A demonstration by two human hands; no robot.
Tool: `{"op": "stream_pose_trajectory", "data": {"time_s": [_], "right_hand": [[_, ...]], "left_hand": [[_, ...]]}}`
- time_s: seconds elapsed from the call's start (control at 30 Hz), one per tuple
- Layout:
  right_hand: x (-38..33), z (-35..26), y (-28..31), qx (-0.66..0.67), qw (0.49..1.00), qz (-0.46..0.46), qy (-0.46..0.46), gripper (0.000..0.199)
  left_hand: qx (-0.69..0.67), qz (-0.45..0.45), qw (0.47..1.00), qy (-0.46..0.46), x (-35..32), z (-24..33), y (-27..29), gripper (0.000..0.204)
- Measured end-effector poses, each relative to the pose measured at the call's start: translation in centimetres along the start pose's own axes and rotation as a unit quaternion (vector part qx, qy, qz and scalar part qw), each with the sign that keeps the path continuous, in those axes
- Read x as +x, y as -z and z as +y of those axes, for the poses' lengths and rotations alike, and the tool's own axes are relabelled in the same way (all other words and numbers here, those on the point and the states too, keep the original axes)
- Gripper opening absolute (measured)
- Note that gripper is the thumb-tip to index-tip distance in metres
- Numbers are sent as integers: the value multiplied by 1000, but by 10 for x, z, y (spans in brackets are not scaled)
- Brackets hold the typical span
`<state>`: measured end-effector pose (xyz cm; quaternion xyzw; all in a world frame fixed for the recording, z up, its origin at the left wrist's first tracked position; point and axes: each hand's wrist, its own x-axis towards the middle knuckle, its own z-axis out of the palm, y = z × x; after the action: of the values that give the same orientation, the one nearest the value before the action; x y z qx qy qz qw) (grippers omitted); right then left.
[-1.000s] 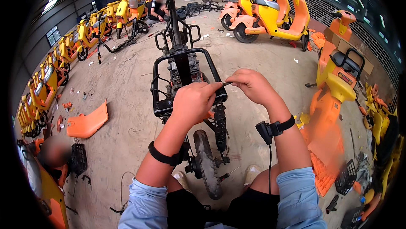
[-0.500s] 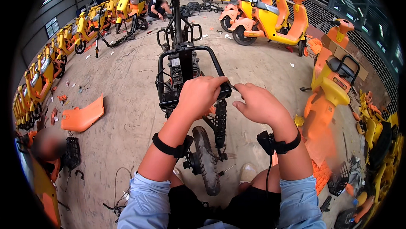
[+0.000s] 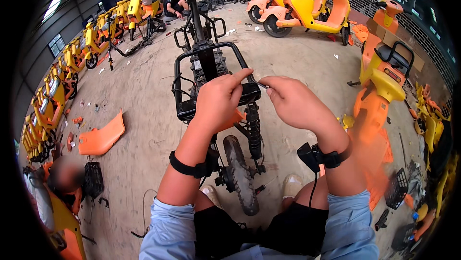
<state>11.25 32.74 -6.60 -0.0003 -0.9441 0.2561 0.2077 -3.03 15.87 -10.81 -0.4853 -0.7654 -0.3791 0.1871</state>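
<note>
In front of me stands a stripped scooter frame with a black tubular rear rack [image 3: 186, 112]. My left hand [image 3: 216, 98] is over the rack's near right part, index finger stretched out and thumb apart from it; its other fingers are partly hidden. Just right of the rack's corner, my right hand [image 3: 294, 100] pinches a thin dark rod [image 3: 262, 85] between thumb and fingers. The rod's end is close to the corner; whether it touches cannot be seen. Below are a black coil shock absorber [image 3: 253, 133] and the dirty rear wheel [image 3: 241, 176].
An orange body panel [image 3: 102, 135] lies on the floor at left. A yellow and orange scooter [image 3: 379, 82] stands at right, near piled yellow panels [image 3: 432, 135]. Scooter rows [image 3: 45, 101] line the left side. A crouching person [image 3: 174, 5] is farther back; another person [image 3: 67, 178] is at lower left.
My left index finger has stretched out and its thumb has parted from it. The right hand has shifted slightly right of the rack with the rod. The whole view has shifted slightly.
</note>
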Motion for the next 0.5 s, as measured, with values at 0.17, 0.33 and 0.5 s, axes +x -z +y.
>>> {"op": "stream_pose_trajectory", "data": {"time_s": [0.17, 0.33, 0.5], "right_hand": [[22, 65, 6, 118, 990, -77, 13, 37], [31, 103, -3, 104, 989, -73, 71, 49], [40, 111, -18, 68, 990, -38, 121, 50]], "left_hand": [[58, 15, 998, -4, 1, 2, -8, 34], [107, 41, 993, -43, 3, -1, -17, 27], [112, 39, 992, -48, 0, 0, -12, 24]]}}
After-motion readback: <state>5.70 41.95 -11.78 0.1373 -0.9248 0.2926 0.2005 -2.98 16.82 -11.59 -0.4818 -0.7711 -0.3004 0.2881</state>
